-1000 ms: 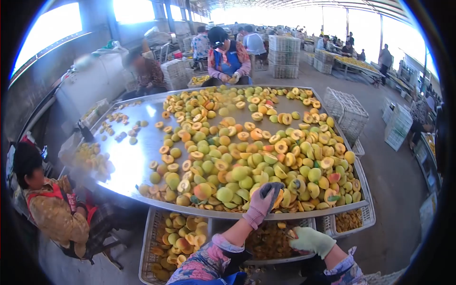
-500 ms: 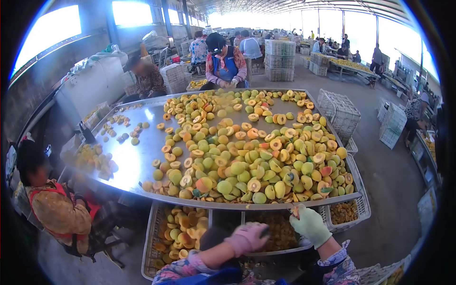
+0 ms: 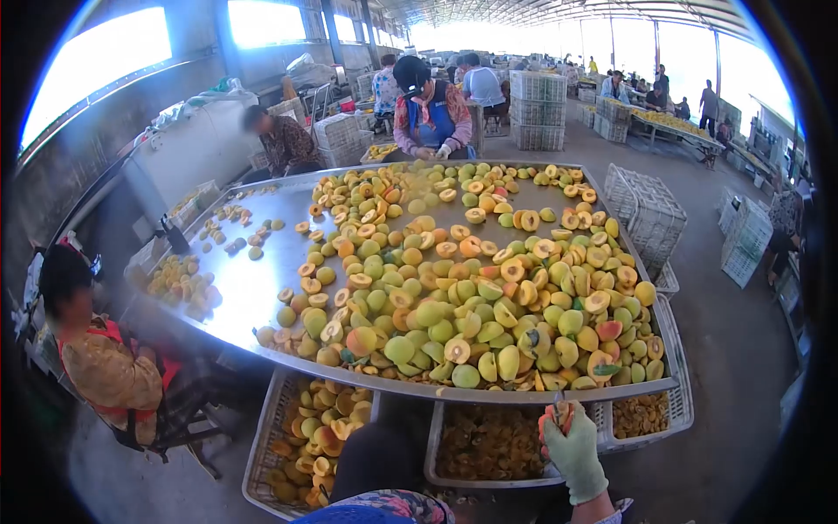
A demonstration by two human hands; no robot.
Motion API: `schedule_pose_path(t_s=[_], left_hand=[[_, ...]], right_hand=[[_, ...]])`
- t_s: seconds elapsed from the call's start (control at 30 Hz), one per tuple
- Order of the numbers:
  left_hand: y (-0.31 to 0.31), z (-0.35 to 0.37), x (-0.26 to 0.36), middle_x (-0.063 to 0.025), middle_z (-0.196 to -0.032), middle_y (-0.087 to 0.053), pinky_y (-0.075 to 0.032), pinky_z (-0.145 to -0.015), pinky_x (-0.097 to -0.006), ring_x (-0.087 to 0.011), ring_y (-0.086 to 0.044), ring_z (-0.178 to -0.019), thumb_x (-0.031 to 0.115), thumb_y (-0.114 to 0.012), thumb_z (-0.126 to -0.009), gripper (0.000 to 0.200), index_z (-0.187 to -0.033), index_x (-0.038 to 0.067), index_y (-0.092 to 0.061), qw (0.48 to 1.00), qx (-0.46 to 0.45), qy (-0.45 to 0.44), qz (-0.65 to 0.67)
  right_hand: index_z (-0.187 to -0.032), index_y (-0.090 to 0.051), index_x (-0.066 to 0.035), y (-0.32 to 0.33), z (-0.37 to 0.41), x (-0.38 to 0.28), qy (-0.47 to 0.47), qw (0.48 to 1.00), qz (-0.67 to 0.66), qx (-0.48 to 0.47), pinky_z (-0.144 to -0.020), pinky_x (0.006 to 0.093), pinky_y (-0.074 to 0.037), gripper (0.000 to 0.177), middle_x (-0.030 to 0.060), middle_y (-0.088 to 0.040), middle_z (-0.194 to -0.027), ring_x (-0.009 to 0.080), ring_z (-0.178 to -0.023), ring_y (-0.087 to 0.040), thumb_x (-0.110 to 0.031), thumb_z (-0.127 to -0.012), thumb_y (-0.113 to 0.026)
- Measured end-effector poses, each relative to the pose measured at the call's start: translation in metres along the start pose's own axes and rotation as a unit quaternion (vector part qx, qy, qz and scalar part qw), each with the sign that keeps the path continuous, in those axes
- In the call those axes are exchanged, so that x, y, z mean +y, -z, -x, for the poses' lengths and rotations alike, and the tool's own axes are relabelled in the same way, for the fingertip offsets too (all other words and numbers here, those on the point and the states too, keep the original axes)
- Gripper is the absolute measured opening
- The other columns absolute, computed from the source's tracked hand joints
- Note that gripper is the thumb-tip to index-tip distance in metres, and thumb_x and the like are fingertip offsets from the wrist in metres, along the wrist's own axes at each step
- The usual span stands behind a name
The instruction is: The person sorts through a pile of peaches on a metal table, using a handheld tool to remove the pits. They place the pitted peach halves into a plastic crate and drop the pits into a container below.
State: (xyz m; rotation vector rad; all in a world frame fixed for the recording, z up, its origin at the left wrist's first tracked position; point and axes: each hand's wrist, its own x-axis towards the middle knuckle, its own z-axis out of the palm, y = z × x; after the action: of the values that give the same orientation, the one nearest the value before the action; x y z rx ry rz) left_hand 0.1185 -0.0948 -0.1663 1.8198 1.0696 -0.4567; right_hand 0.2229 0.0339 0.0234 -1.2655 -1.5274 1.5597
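Note:
My right hand (image 3: pixel 573 447), in a pale green glove with orange-red fingertips, is at the near edge of the metal table (image 3: pixel 262 301). Its fingers are closed around a small thing with a thin greyish tip pointing up; what it is I cannot make out. My left hand is out of view; only a flowered sleeve (image 3: pixel 408 501) shows at the bottom. Before me, many halved yellow-green peaches (image 3: pixel 428 314) are heaped on the table, some cut side up. Below the edge, a crate of brownish scraps (image 3: pixel 489 441) lies left of my right hand.
A white crate of peach halves (image 3: pixel 262 463) stands below left, another crate with brown bits (image 3: pixel 681 397) at right. Co-workers sit across the table (image 3: pixel 428 113), at left (image 3: pixel 109 375) and at far left (image 3: pixel 284 140). Stacked white crates (image 3: pixel 646 214) stand on the floor at right.
My left hand in its pink glove, earlier over the scrap crate, has dropped out of view. My right hand is slightly lower, still closed. The camera view has shifted somewhat.

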Motion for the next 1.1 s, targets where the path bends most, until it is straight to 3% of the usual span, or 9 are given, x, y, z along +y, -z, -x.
schedule_pose_path(t_s=[0.13, 0.2, 0.27, 0.33, 0.47, 0.63, 0.77, 1.0, 1.1], left_hand=[[0.017, -0.007, -0.012, -0.0149, -0.129, -0.063, -0.045, -0.098, -0.0417, -0.0291, -0.059, -0.119, 0.051, -0.045, -0.092, 0.061, -0.128, 0.005, -0.061, 0.999, -0.004, 0.017, 0.028], [0.027, -0.013, -0.019, -0.015, -0.13, -0.062, -0.045, -0.099, -0.0415, -0.0292, -0.059, -0.119, 0.052, -0.045, -0.092, 0.062, -0.129, 0.004, -0.061, 0.999, -0.011, 0.023, 0.041], [0.034, -0.016, -0.024, -0.0152, -0.13, -0.062, -0.044, -0.1, -0.0414, -0.0292, -0.059, -0.119, 0.053, -0.045, -0.093, 0.063, -0.129, 0.004, -0.06, 0.998, -0.023, 0.023, 0.052], [0.041, -0.019, -0.023, -0.0153, -0.13, -0.062, -0.044, -0.1, -0.0413, -0.0292, -0.058, -0.12, 0.053, -0.045, -0.093, 0.064, -0.13, 0.004, -0.06, 0.998, -0.023, 0.02, 0.062], [0.043, -0.019, -0.018, -0.0156, -0.131, -0.061, -0.043, -0.101, -0.041, -0.0293, -0.058, -0.12, 0.055, -0.044, -0.093, 0.065, -0.131, 0.004, -0.059, 0.999, -0.008, 0.013, 0.05], [0.029, -0.026, -0.014, -0.0159, -0.132, -0.06, -0.042, -0.103, -0.0407, -0.0294, -0.057, -0.121, 0.057, -0.044, -0.093, 0.068, -0.132, 0.003, -0.058, 0.999, 0.031, 0.003, 0.036], [0.035, -0.03, -0.011, -0.0162, -0.133, -0.06, -0.041, -0.104, -0.0405, -0.0294, -0.056, -0.121, 0.058, -0.044, -0.093, 0.07, -0.133, 0.003, -0.058, 0.997, 0.034, -0.029, 0.059], [0.135, 0.083, 0.014, -0.0106, -0.133, -0.06, -0.041, -0.104, -0.0333, -0.0206, -0.056, -0.119, 0.049, -0.05, -0.097, 0.062, -0.137, 0.002, -0.053, 0.934, 0.013, -0.068, 0.35], [0.163, 0.1, 0.005, -0.0087, -0.134, -0.059, -0.041, -0.105, -0.0307, -0.0188, -0.055, -0.12, 0.041, -0.05, -0.1, 0.054, -0.14, 0.005, -0.051, 0.936, 0.092, -0.137, 0.311]], right_hand=[[-0.106, -0.052, -0.001, 0.001, -0.001, 0.002, -0.005, 1.0, 0.011, -0.007, -0.052, 0.0247, -0.048, 0.016, 0.0036, -0.061, -0.073, 0.0081, -0.058, -0.056, -0.008, -0.094, -0.061], [-0.086, -0.052, -0.004, 0.007, -0.007, -0.008, 0.22, 0.969, 0.11, 0.017, -0.052, 0.0371, -0.045, 0.022, 0.0126, -0.055, -0.067, 0.03, -0.054, -0.052, -0.012, -0.087, -0.072], [-0.083, -0.054, -0.006, 0.016, -0.026, 0.011, 0.22, 0.968, 0.119, 0.022, -0.051, 0.0369, -0.047, 0.016, 0.0105, -0.06, -0.066, 0.0266, -0.056, -0.058, -0.014, -0.088, -0.068], [-0.109, -0.053, 0.002, 0.034, -0.037, 0.035, 0.073, 0.994, 0.032, -0.073, -0.053, 0.0263, -0.05, 0.02, 0.0067, -0.064, -0.074, 0.0093, -0.06, -0.059, -0.003, -0.091, -0.06], [-0.114, -0.054, 0.001, 0.035, -0.044, 0.009, -0.003, 0.993, -0.11, -0.046, -0.048, 0.0253, -0.046, 0.026, 0.008, -0.062, -0.075, 0.0116, -0.057, -0.058, 0.001, -0.089, -0.059], [-0.11, -0.052, 0.0, 0.008, -0.024, -0.003, 0.124, 0.986, -0.079, -0.073, -0.045, 0.0249, -0.045, 0.02, 0.0087, -0.061, -0.074, 0.013, -0.052, -0.056, -0.004, -0.092, -0.059], [-0.11, -0.053, 0.0, -0.013, 0.002, -0.016, 0.061, 0.99, -0.115, -0.052, -0.049, 0.0273, -0.048, 0.023, 0.0074, -0.062, -0.075, 0.0114, -0.056, -0.056, -0.008, -0.09, -0.064], [-0.112, -0.053, -0.001, -0.005, 0.029, -0.079, 0.168, 0.976, -0.13, 0.038, -0.046, 0.0252, -0.045, 0.022, 0.0051, -0.06, -0.074, 0.0111, -0.053, -0.054, -0.008, -0.094, -0.062], [-0.112, -0.053, 0.001, 0.011, 0.013, -0.09, 0.203, 0.95, -0.226, 0.066, -0.044, 0.0258, -0.045, 0.022, 0.0039, -0.056, -0.071, 0.0113, -0.048, -0.05, -0.009, -0.094, -0.061]])
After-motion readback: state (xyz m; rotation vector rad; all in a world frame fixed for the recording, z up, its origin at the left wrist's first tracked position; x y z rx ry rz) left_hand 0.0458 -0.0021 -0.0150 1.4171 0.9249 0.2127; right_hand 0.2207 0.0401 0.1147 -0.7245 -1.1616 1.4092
